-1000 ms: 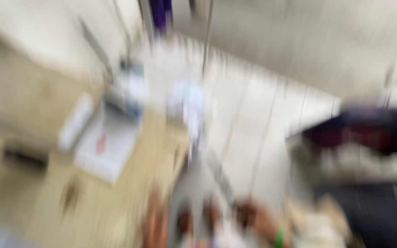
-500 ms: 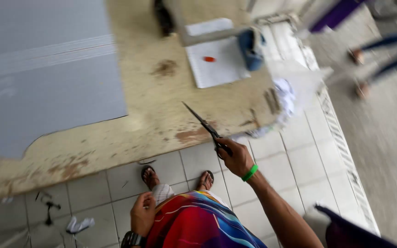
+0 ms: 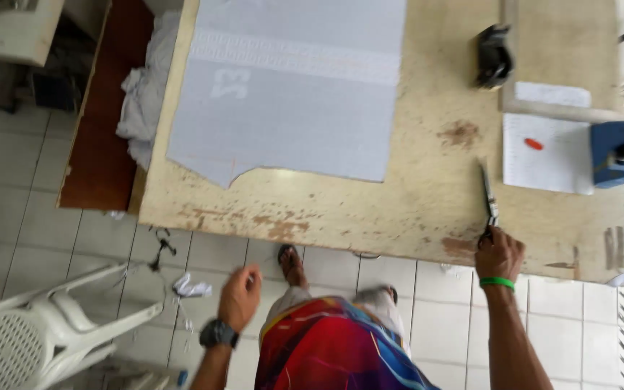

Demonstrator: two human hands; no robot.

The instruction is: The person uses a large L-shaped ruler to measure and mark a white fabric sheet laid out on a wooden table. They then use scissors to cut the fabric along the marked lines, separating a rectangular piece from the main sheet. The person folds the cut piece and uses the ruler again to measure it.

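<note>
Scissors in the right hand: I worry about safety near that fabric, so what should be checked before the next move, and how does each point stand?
1. Right hand grips the scissors by the handles: ok.
2. Blades point away from the body, over the table: ok.
3. Blades open or shut: cannot tell.
4. Left hand is clear of the blades, off the table over the tiled floor: ok.
5. Grey fabric panel lies flat on the table: ok, though its notched near edge sits close to the table edge.
6. White plastic chair stands apart from the feet: ok.
</note>
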